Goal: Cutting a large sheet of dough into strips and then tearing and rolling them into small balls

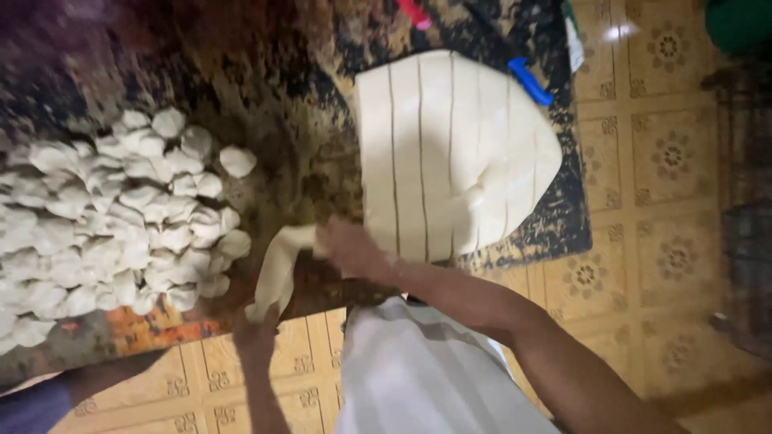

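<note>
A long strip of pale dough [281,269] hangs between my two hands over the dark patterned mat [265,72]. My right hand [347,247] grips its upper end, right beside the big slab of dough [450,153], which is scored into parallel strips. My left hand [257,325] holds the strip's lower end near the mat's edge. The picture is blurred, so the fingers are not sharp. A pile of several small torn dough pieces [121,217] lies on the mat to the left.
A blue-handled knife [531,80] lies at the slab's far edge, with a red object [414,12] near the top. My white garment [418,370] fills the bottom middle. Yellow patterned floor tiles [643,185] surround the mat; dark furniture [748,209] stands right.
</note>
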